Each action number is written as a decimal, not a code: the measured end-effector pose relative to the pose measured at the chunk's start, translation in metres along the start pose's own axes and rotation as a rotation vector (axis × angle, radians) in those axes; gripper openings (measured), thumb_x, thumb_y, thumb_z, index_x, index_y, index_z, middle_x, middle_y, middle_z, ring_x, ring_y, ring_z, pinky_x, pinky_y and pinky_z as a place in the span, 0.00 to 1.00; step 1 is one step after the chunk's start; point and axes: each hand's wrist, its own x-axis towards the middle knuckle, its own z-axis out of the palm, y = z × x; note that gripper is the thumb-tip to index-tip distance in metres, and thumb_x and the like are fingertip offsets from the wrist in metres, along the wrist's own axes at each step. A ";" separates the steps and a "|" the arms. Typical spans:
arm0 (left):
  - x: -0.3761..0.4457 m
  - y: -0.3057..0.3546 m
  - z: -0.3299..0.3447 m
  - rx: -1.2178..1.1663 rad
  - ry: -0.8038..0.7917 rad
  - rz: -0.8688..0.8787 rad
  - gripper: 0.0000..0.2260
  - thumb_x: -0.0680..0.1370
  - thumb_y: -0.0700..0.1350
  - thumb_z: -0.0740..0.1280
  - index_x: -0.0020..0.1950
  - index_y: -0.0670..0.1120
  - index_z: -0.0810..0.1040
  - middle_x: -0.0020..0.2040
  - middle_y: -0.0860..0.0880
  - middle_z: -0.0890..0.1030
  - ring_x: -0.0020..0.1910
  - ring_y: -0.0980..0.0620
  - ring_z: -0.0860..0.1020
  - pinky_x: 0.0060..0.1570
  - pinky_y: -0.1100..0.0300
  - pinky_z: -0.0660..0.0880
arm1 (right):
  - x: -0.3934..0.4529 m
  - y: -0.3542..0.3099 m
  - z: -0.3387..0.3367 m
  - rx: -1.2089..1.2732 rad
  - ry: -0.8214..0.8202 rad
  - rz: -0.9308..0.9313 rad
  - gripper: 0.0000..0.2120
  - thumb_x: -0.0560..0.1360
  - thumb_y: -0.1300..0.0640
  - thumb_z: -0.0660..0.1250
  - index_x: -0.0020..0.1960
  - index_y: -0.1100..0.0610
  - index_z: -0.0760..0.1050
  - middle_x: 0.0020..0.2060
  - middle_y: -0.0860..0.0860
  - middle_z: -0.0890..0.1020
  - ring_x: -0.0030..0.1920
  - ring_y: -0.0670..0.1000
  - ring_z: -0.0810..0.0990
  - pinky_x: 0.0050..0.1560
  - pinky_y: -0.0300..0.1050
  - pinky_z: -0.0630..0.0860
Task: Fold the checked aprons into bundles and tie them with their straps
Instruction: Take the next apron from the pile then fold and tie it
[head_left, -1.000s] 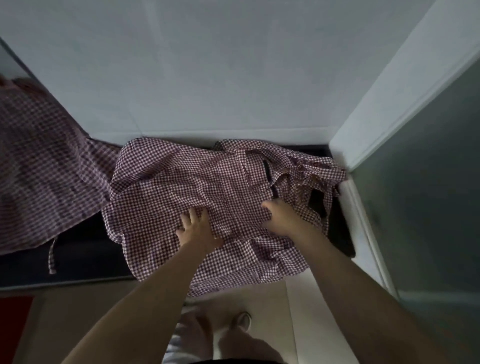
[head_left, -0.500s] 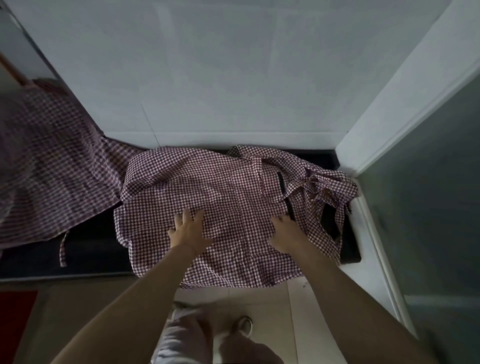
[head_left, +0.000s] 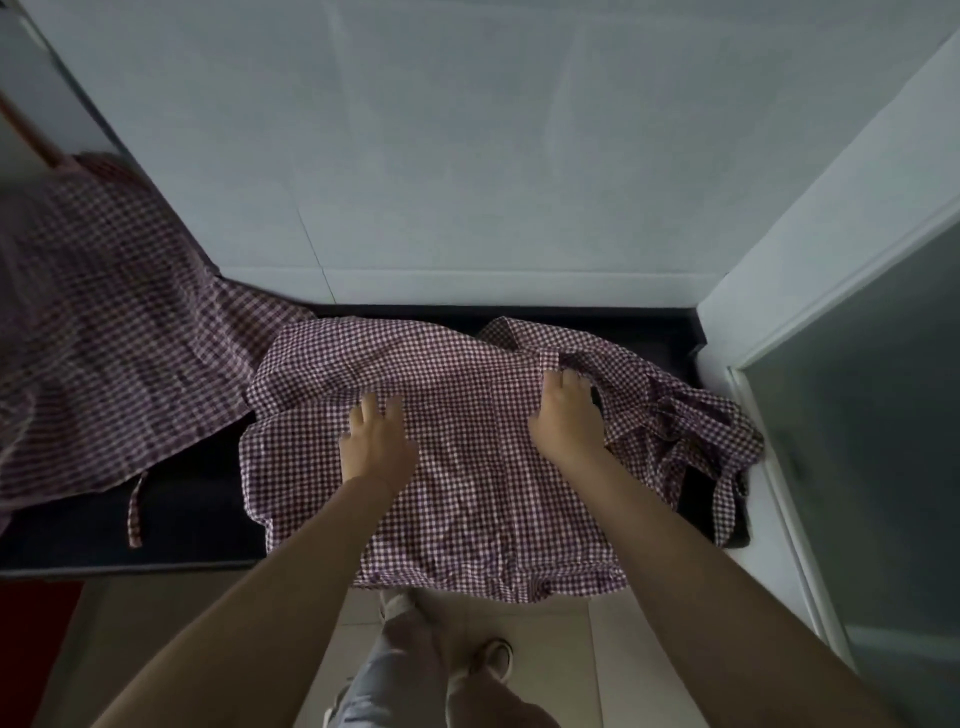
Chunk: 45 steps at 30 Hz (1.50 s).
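A red-and-white checked apron (head_left: 467, 467) lies spread on a dark counter (head_left: 197, 509), its front edge hanging over the counter's rim. My left hand (head_left: 376, 441) rests flat on the apron's left half with straight fingers. My right hand (head_left: 566, 415) lies on its right part, fingertips at a fold near the crumpled straps (head_left: 691, 431), which are bunched at the right end. Whether those fingers curl round the cloth is hard to tell. A second checked apron (head_left: 104, 332) drapes over the counter's left side, one strap (head_left: 136, 509) dangling.
A pale wall (head_left: 467, 156) stands behind the counter. A white frame and frosted glass panel (head_left: 857, 441) close off the right side. Below are the tiled floor (head_left: 545, 649) and my legs and shoes.
Both hands slid away from me across the apron and further apart, smoothing it; the right hand went toward the straps. The cloth lies flatter than before.
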 end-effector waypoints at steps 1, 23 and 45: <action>0.008 0.000 -0.004 -0.008 0.033 0.010 0.30 0.77 0.46 0.66 0.76 0.48 0.59 0.75 0.42 0.57 0.72 0.41 0.62 0.65 0.43 0.70 | 0.008 -0.003 0.002 -0.028 0.036 -0.030 0.20 0.76 0.58 0.66 0.66 0.60 0.68 0.63 0.56 0.72 0.64 0.56 0.70 0.59 0.49 0.73; 0.128 0.022 -0.035 0.210 -0.449 0.300 0.21 0.83 0.52 0.50 0.69 0.46 0.74 0.69 0.43 0.70 0.67 0.43 0.69 0.69 0.42 0.64 | 0.130 -0.012 0.011 -0.197 0.099 0.131 0.09 0.79 0.58 0.64 0.58 0.58 0.74 0.58 0.57 0.79 0.61 0.58 0.73 0.62 0.56 0.67; 0.128 0.097 -0.080 -0.347 -0.118 0.336 0.21 0.77 0.54 0.69 0.69 0.51 0.75 0.64 0.47 0.78 0.63 0.46 0.76 0.61 0.51 0.74 | 0.130 -0.010 -0.079 0.207 0.162 0.017 0.08 0.78 0.58 0.63 0.50 0.60 0.79 0.54 0.58 0.73 0.54 0.58 0.75 0.46 0.46 0.70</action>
